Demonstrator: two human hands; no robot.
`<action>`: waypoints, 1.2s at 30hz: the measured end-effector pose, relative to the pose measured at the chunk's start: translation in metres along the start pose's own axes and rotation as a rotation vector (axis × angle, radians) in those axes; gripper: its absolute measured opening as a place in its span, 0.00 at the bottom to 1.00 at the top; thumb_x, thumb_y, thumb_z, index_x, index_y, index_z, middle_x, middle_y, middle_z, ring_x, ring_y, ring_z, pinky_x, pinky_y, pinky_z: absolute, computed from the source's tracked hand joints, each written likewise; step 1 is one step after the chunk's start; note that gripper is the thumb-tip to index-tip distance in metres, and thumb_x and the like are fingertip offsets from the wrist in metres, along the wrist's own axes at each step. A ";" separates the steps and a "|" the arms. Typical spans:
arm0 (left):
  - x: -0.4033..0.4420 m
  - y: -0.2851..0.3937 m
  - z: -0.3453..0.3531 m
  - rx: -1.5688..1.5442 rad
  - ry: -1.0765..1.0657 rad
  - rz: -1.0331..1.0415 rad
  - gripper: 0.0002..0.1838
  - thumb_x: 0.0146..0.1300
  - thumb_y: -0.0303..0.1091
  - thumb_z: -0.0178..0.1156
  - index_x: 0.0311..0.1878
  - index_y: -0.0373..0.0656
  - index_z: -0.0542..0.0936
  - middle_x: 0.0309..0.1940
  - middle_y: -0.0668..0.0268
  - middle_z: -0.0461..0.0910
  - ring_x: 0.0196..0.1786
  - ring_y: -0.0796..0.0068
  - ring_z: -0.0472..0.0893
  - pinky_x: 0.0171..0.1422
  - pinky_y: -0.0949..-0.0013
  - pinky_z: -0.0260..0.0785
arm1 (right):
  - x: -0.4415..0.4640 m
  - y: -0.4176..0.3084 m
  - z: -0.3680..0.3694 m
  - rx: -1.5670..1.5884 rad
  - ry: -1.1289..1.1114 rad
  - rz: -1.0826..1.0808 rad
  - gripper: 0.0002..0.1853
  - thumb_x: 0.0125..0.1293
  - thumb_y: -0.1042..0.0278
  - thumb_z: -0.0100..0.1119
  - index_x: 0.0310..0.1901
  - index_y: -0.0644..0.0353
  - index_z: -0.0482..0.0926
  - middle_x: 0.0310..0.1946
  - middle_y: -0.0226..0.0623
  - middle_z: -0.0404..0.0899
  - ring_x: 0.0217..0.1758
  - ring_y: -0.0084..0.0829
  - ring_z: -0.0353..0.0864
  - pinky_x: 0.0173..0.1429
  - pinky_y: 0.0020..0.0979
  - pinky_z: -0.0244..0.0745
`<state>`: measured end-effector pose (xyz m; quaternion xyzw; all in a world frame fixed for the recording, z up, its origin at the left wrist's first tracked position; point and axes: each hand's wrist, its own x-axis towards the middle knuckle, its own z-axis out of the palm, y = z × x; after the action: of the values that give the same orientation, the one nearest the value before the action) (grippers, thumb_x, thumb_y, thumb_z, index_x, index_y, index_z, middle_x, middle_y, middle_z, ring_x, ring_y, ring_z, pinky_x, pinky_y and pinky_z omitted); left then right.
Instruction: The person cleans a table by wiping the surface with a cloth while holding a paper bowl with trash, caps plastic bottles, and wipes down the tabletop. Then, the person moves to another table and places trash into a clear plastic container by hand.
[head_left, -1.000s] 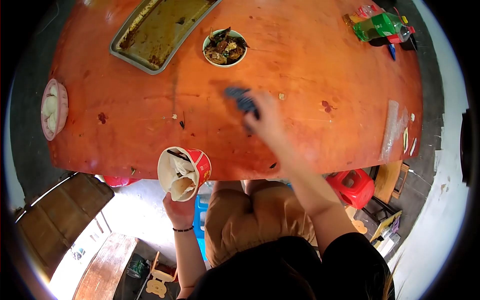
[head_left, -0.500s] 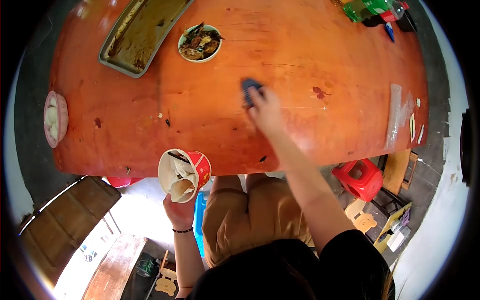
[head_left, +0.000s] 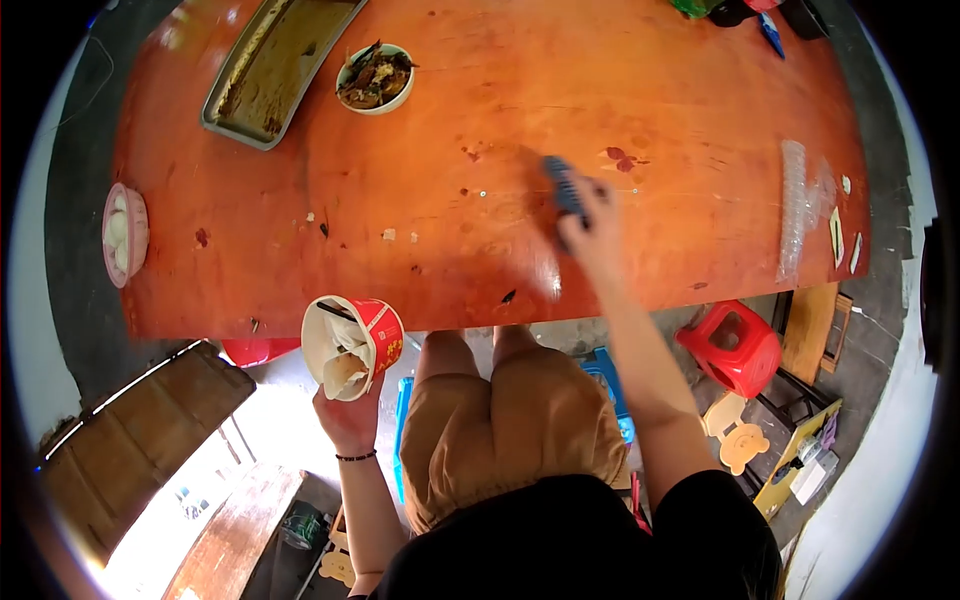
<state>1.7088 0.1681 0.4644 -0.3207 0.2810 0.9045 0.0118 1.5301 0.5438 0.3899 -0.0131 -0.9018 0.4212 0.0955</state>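
My left hand point(head_left: 349, 415) grips a red and white paper bucket point(head_left: 385, 335) from below, tilted at the table's near edge. Inside lie crumpled white tissues point(head_left: 345, 368) and a dark stick-like piece. Out over the table, my right hand point(head_left: 592, 222) is closed on a dark blue-grey cloth point(head_left: 566, 188), pressed against the wooden tabletop point(head_left: 430, 210). A wet, shiny streak shows just below the cloth. Dark red stains point(head_left: 622, 160) lie to its right, and small pale scraps point(head_left: 389, 235) are scattered to its left.
At the far left are a metal tray point(head_left: 272, 128) with brown residue and a bowl of dark food scraps point(head_left: 375, 80). A pink basket of eggs point(head_left: 125, 235) sits by the left edge. Clear plastic wrap point(head_left: 791, 210) lies at the right. A red stool point(head_left: 732, 348) stands below the table.
My right hand has moved to the right across the tabletop with the cloth. The left hand still holds the bucket in nearly the same place. The view has shifted slightly.
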 end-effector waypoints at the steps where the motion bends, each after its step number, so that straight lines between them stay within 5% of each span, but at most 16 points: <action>1: -0.003 0.002 -0.002 -0.006 0.017 0.005 0.34 0.66 0.47 0.53 0.72 0.41 0.60 0.70 0.58 0.65 0.71 0.57 0.65 0.74 0.47 0.60 | -0.001 0.015 -0.027 -0.076 0.039 0.057 0.30 0.52 0.76 0.56 0.61 0.55 0.76 0.51 0.51 0.71 0.54 0.48 0.73 0.60 0.41 0.71; 6: -0.007 0.012 -0.026 0.003 0.057 -0.022 0.34 0.66 0.47 0.53 0.72 0.41 0.60 0.70 0.57 0.65 0.71 0.57 0.66 0.73 0.47 0.60 | -0.049 0.128 -0.076 -0.426 0.063 0.035 0.27 0.54 0.73 0.58 0.60 0.56 0.78 0.52 0.51 0.70 0.54 0.50 0.71 0.60 0.43 0.69; 16: -0.002 0.037 -0.097 0.008 0.031 -0.120 0.37 0.66 0.47 0.53 0.73 0.38 0.57 0.71 0.54 0.63 0.72 0.54 0.64 0.75 0.47 0.58 | -0.138 -0.022 0.073 -0.397 -0.019 0.019 0.29 0.51 0.70 0.62 0.60 0.56 0.77 0.49 0.50 0.73 0.50 0.52 0.74 0.55 0.46 0.72; 29: -0.023 0.032 -0.232 0.043 0.007 -0.095 0.35 0.64 0.40 0.56 0.73 0.45 0.58 0.70 0.54 0.63 0.71 0.52 0.65 0.73 0.48 0.62 | -0.104 -0.166 0.260 0.082 -0.105 -0.023 0.27 0.54 0.76 0.59 0.60 0.61 0.75 0.48 0.49 0.72 0.50 0.49 0.74 0.56 0.41 0.72; 36: -0.011 -0.030 -0.233 -0.070 0.106 -0.099 0.28 0.62 0.34 0.58 0.66 0.47 0.66 0.64 0.59 0.70 0.67 0.60 0.70 0.67 0.53 0.69 | -0.065 -0.148 0.150 0.215 -0.214 0.047 0.26 0.58 0.79 0.52 0.60 0.58 0.75 0.51 0.47 0.71 0.52 0.42 0.74 0.58 0.35 0.71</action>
<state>1.8570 0.0749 0.3074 -0.3819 0.2330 0.8938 0.0303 1.5748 0.3280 0.3976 0.0211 -0.8559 0.5166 -0.0104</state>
